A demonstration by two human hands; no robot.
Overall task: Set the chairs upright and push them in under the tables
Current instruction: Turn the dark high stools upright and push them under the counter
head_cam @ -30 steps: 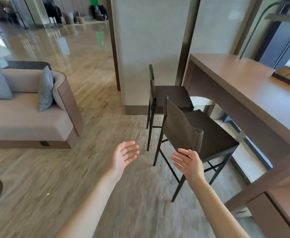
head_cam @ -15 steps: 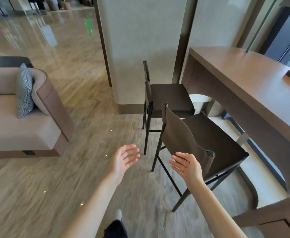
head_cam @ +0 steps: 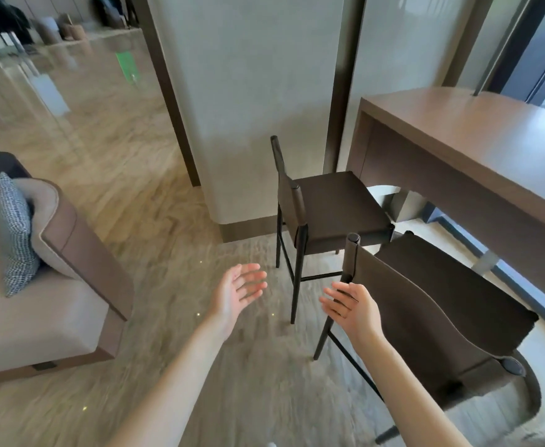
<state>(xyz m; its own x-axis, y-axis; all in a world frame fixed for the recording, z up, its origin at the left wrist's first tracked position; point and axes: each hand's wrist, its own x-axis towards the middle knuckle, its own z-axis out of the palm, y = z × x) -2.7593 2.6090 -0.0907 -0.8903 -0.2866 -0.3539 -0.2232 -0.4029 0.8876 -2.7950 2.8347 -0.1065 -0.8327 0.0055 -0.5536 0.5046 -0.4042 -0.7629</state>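
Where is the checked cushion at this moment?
In the head view, the checked cushion is at the far left, standing on the beige sofa against its curved armrest, across the floor from the two dark chairs.

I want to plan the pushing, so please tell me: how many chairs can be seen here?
2. The near chair stands by the right hand, beside the table. The far chair stands behind it, near the pillar. Others may be out of view.

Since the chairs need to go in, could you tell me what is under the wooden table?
Under the table only the front of the farther chair's seat reaches in. Bare floor and a pale post show there. Further right, the tabletop and the nearer chair cover the space.
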